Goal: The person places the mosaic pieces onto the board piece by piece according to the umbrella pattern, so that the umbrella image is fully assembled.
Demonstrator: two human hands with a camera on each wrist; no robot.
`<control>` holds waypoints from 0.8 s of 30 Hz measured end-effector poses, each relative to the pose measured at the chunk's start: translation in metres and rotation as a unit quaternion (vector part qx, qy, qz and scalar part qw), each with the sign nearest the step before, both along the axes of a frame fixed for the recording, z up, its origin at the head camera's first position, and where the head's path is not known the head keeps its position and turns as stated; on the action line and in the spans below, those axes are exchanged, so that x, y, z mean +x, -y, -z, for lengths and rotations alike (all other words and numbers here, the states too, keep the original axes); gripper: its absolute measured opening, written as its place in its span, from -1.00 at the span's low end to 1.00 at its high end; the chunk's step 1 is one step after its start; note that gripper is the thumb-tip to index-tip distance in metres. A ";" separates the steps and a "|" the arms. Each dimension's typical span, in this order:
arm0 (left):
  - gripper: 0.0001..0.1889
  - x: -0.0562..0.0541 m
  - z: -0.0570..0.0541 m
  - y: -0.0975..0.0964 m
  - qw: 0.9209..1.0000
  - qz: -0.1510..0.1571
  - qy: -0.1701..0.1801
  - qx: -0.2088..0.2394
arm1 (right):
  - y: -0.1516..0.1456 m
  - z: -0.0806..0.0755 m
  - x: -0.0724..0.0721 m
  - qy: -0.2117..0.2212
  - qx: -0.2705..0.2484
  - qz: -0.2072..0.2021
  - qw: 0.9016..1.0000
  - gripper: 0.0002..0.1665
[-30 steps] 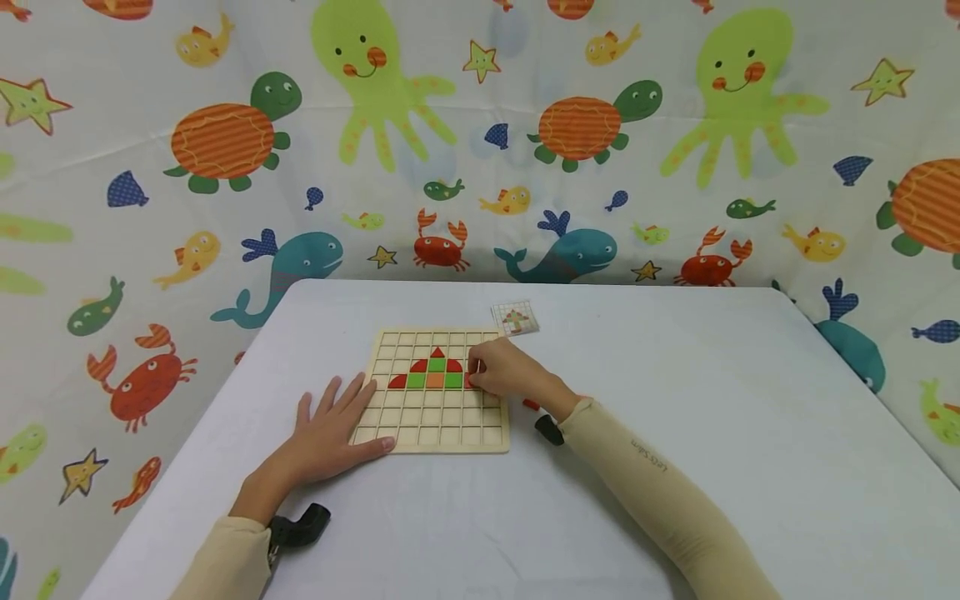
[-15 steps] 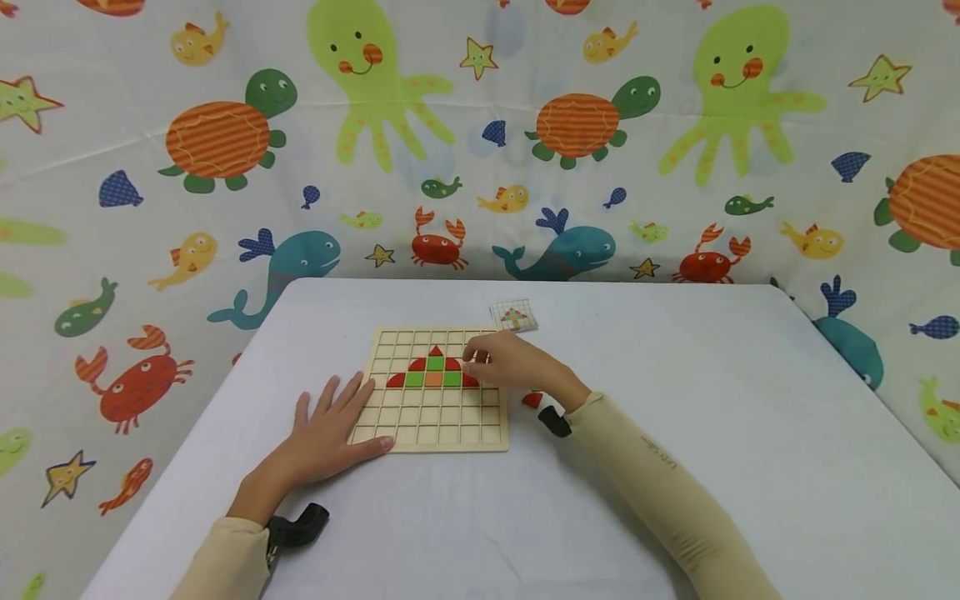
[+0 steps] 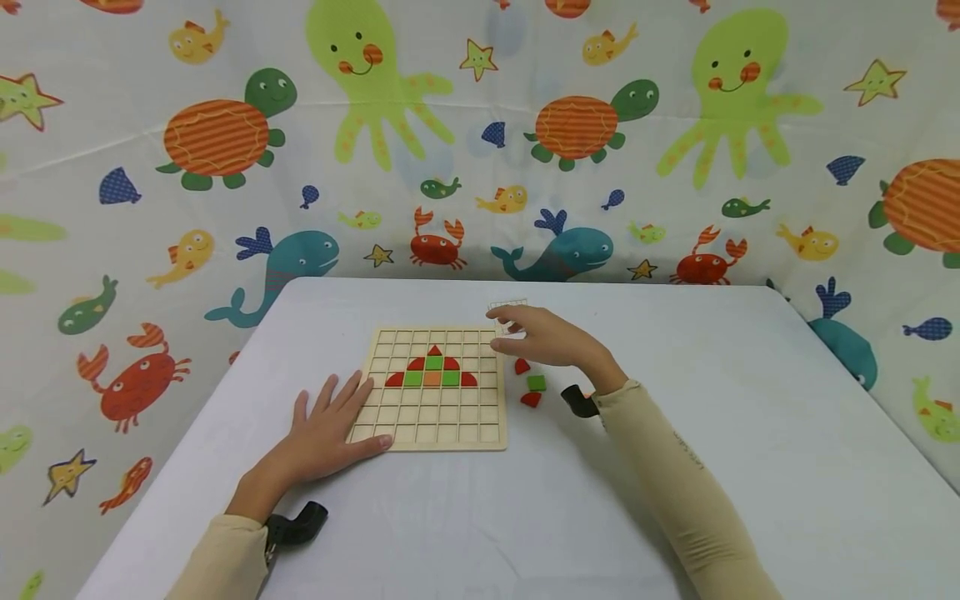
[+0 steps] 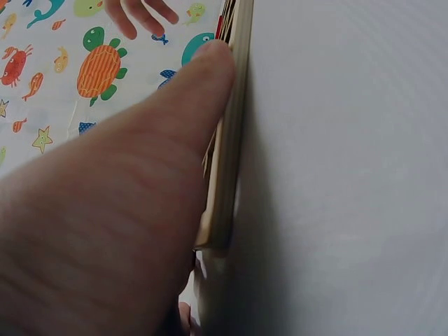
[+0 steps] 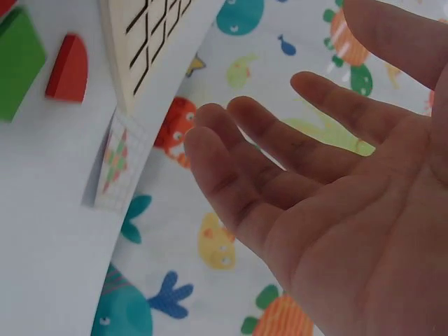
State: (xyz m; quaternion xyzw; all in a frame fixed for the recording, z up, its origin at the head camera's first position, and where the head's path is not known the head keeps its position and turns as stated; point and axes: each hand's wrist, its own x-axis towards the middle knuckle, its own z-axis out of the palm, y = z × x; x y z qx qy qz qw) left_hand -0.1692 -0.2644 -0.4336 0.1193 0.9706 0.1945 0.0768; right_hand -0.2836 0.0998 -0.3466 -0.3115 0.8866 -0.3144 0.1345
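A square wooden grid board lies on the white table. Set in its cells are a red triangle, a green square, an orange square, more green squares and several red rounded pieces, stacked in a stepped pattern. My left hand rests with fingers spread on the board's left edge, thumb along the near rim; in the left wrist view the thumb lies against the board's side. Beyond the upper right corner my right hand hovers with loosely bent fingers and holds nothing, as its wrist view shows the bare palm.
Right of the board lie a loose red piece, a green square block and another red piece. A pattern card lies behind the board, mostly covered by my right hand in the head view. A printed sea-animal cloth hangs behind the table.
My right hand has let go of the red piece at the pattern's right end, then lifted and moved right, off the board. The loose pieces came into view. The left hand stayed put.
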 end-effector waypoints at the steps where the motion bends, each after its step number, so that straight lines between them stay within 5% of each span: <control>1: 0.16 0.000 0.000 -0.001 1.000 -0.001 0.001 0.002 | -0.003 0.001 -0.001 0.002 0.002 0.002 1.000 -0.29; 13: 0.16 0.003 0.006 -0.006 1.000 -0.003 0.003 0.005 | -0.032 -0.001 0.005 0.023 0.019 0.026 0.999 -0.25; 24: 0.15 0.003 -0.002 0.000 1.000 -0.007 -0.004 0.002 | -0.038 0.008 0.007 0.013 0.026 0.023 0.999 -0.30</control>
